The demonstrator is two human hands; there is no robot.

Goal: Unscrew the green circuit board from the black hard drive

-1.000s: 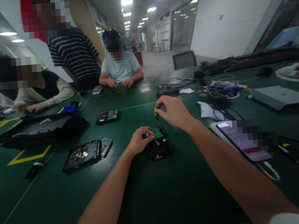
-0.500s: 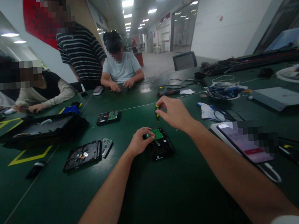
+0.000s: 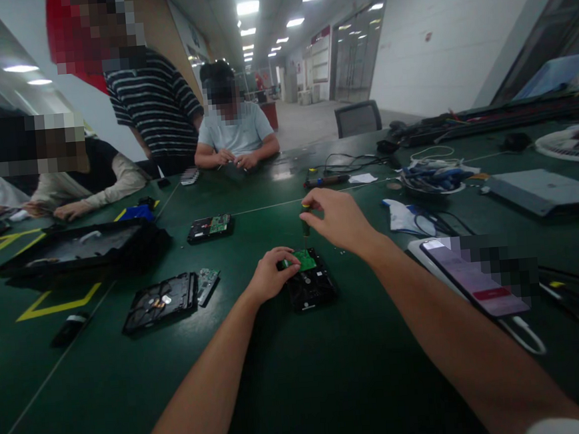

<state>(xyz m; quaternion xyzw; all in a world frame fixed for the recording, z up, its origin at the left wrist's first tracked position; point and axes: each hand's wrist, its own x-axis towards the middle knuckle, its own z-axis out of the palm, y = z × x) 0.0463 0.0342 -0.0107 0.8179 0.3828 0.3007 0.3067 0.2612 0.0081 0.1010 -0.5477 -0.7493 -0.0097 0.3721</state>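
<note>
A black hard drive (image 3: 311,290) with a green circuit board (image 3: 305,260) on its upper face lies flat on the table before me. My left hand (image 3: 272,273) grips its left side, the fingers closed over the board's edge. Above the board, my right hand (image 3: 332,215) pinches the top of a small screwdriver (image 3: 305,226) with a yellow band. The screwdriver stands upright, its thin shaft pointing down to the far part of the board. Whether the tip sits in a screw is too small to tell.
Left of me lie an opened hard drive (image 3: 160,301), a loose circuit board (image 3: 207,285) and another hard drive (image 3: 210,228). A black tray (image 3: 81,250) is farther left. A phone (image 3: 474,276) and cables lie to the right. A co-worker (image 3: 235,131) sits across the table.
The screwdriver now stands straighter, with its shaft reaching the board; my right hand has barely shifted. My left hand stays on the hard drive. The co-worker opposite has brought both hands together.
</note>
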